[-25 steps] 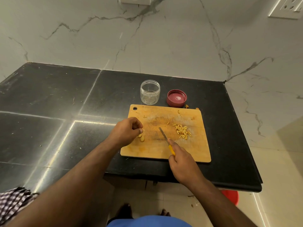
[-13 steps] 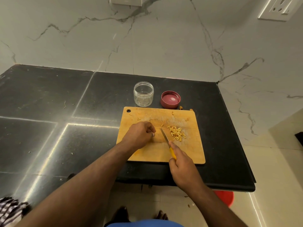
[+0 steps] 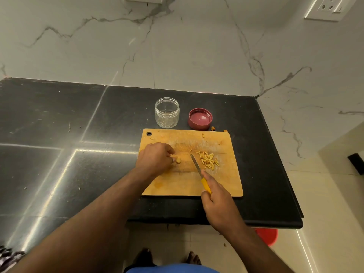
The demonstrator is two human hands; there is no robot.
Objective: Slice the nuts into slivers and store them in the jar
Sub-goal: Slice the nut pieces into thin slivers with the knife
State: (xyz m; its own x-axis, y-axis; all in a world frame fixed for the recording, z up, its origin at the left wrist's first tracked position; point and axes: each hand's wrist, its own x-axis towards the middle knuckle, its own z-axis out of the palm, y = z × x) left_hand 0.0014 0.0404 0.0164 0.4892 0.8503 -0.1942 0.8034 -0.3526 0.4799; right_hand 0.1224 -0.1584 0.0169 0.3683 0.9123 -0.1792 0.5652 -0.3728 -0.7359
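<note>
The left hand (image 3: pixel 155 159) has slid from the cutting board's (image 3: pixel 183 184) near-left part to its middle, fingers curled and pinching a whole nut (image 3: pixel 178 160) down on the wood. The right hand (image 3: pixel 216 201) still grips the yellow-handled knife (image 3: pixel 199 171), blade beside the sliver pile (image 3: pixel 207 160) (which hasn't moved). The open jar (image 3: pixel 167 112) and its red lid (image 3: pixel 200 119) stand behind the board.

No text, label, brand, number or sign can be read on anything in view.
</note>
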